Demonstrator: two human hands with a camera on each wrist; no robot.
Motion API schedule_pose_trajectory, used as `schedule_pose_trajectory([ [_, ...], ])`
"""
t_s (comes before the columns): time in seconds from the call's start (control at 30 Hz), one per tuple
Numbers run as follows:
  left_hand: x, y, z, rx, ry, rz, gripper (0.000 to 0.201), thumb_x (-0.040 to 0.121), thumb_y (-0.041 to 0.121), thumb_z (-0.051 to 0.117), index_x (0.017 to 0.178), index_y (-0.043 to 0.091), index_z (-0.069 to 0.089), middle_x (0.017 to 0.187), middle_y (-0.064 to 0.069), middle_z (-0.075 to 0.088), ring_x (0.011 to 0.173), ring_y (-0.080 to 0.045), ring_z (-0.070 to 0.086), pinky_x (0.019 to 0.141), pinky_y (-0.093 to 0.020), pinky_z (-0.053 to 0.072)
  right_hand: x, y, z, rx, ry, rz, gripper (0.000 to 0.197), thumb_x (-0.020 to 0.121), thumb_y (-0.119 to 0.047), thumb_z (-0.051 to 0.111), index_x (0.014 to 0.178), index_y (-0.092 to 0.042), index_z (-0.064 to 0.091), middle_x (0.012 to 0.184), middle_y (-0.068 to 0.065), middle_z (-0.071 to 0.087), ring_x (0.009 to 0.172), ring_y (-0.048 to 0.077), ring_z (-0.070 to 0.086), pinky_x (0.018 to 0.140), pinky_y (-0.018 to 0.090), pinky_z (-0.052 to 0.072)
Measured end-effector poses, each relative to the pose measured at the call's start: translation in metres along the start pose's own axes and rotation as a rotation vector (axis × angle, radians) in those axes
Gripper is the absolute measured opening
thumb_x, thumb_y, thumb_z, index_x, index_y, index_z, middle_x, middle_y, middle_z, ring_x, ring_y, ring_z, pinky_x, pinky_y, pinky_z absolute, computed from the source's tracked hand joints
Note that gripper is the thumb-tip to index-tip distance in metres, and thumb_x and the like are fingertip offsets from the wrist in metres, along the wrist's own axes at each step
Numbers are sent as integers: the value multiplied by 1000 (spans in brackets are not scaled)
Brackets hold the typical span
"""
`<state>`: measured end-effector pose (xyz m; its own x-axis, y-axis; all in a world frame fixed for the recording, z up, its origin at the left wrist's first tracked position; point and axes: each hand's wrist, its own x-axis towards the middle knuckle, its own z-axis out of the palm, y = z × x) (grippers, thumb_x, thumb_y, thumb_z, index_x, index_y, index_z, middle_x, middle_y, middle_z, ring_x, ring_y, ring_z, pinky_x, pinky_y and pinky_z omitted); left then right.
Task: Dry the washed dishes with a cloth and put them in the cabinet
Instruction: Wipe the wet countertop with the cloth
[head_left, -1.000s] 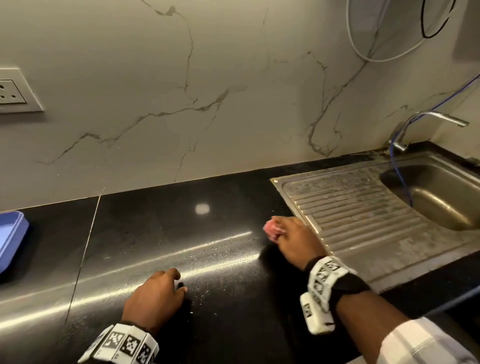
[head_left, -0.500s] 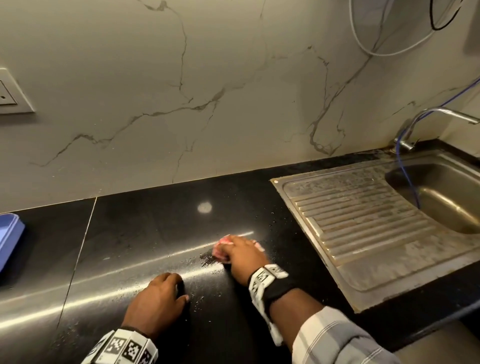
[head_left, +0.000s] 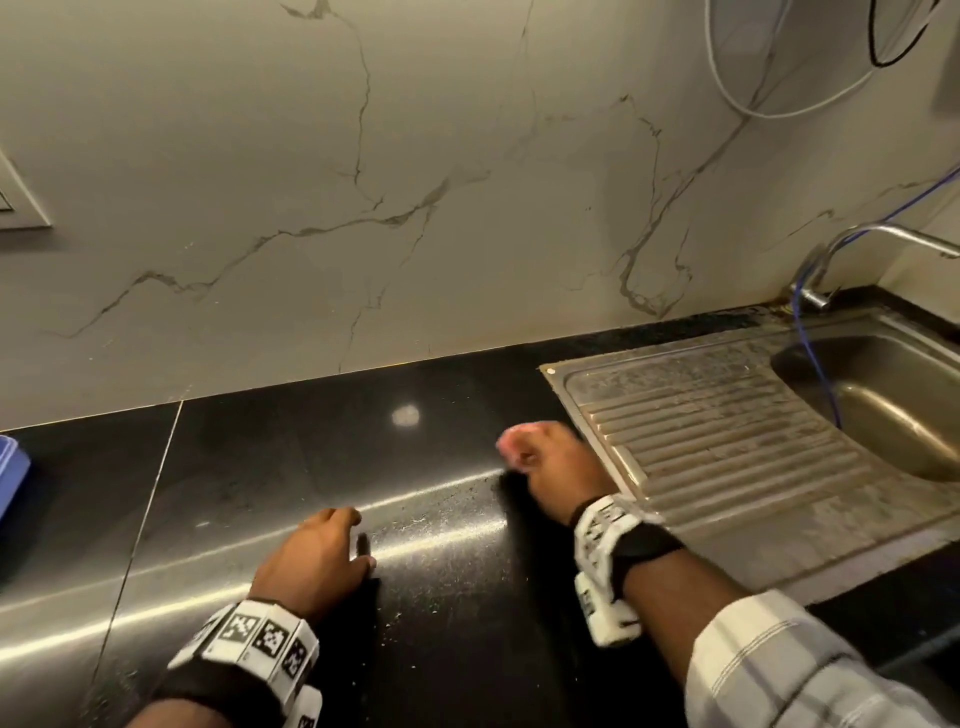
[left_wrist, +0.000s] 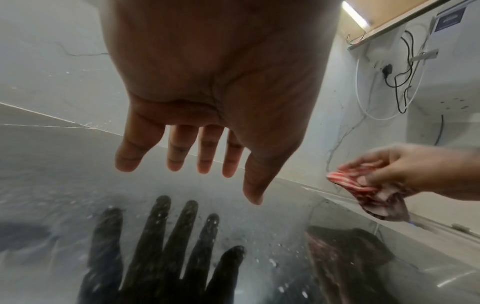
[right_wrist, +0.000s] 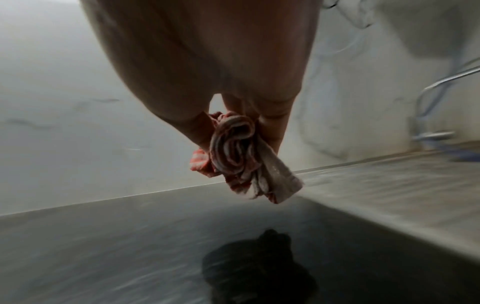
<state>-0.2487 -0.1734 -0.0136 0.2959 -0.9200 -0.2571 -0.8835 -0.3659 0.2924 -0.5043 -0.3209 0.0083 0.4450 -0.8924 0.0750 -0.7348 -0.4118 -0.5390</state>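
Since half a second ago the right hand (head_left: 553, 467) has swung from the middle of the table back to the right, and now sits beside the near-left corner of the sink's drainboard; the left hand (head_left: 311, 561) has stayed where it was.

The marble-patterned wall (head_left: 363, 182) fills the far half of the head view, with a wall socket plate (head_left: 21, 202) at its left edge and looped white and black cables (head_left: 748, 104) at its upper right. Below it runs the black polished table (head_left: 260, 467), speckled with droplets and crumbs near the hands. The steel sink (head_left: 727, 457) takes up the right side, its ribbed drainboard to the left of the basin, with a tap (head_left: 852, 244) at the far end and a thin blue tube (head_left: 815, 364) hanging into the basin. A blue tray (head_left: 10, 478) shows at the left edge.

The left hand hovers palm down just above the table, fingers (left_wrist: 179, 152) straight and spread, holding nothing; its dark reflection lies beneath. The right hand is closed around a bunched red-and-white striped cloth (right_wrist: 239, 156), raised clear of the table, a loose end hanging below the fingers. The cloth is blurred in the head view.
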Motion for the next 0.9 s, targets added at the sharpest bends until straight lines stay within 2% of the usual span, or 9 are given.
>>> schedule_pose_trajectory([
  [0.1,24,3,-1,20,-28,6,59,82,48,69,132,24,52,135,2,53,123,-19,54,104,-34,46,-10,-55,46,-47,-263,-238,35,87,-23,49,116,-35,64,129,-6,54,114,22,56,97,39,49],
  [0.23,37,4,2,48,-106,5,48,71,61,70,108,33,57,116,6,56,109,-17,59,94,-34,51,5,-63,70,-250,-389,-280,41,94,-19,56,133,-33,58,147,0,45,133,28,42,112,43,34],
  [0.3,40,3,4,63,-122,9,49,72,63,71,108,33,56,114,8,55,102,-15,59,90,-33,53,22,-31,57,-199,-371,-199,48,89,-10,53,131,-33,59,145,-3,47,130,23,45,113,41,34],
  [0.43,44,2,7,82,-114,29,54,75,59,73,117,31,54,119,7,56,102,-14,60,90,-29,53,52,68,-2,-164,-230,93,39,92,-10,47,126,-9,66,135,13,58,118,22,57,102,10,32],
  [0.5,45,2,7,86,-115,33,55,73,59,74,115,31,54,119,5,58,104,-16,60,90,-30,52,59,108,-27,-271,-105,343,31,99,-22,49,124,-18,67,125,16,62,110,31,63,95,27,46],
  [0.57,49,3,6,85,-131,31,58,70,58,75,116,30,53,120,3,59,106,-20,60,92,-34,52,67,108,-33,-364,38,403,30,95,-21,53,123,-24,65,121,15,58,106,37,62,94,37,50],
  [0.7,54,3,9,76,-166,21,65,71,55,76,122,28,45,122,0,58,112,-24,57,95,-38,52,80,28,13,-96,-2,41,56,79,5,52,116,-34,66,126,2,55,111,24,60,101,36,49],
  [0.8,56,-1,13,64,-156,21,63,71,56,75,119,28,45,121,0,59,110,-24,56,90,-35,51,82,-29,57,-139,-239,-173,49,84,-4,51,121,-36,61,138,-1,48,121,27,51,105,40,45],
  [0.9,58,-5,14,49,-146,24,62,73,58,74,119,30,45,121,3,59,112,-20,54,88,-30,49,86,-42,75,-267,-340,-181,53,88,-8,51,132,-37,54,145,-3,44,128,30,44,106,43,43],
])
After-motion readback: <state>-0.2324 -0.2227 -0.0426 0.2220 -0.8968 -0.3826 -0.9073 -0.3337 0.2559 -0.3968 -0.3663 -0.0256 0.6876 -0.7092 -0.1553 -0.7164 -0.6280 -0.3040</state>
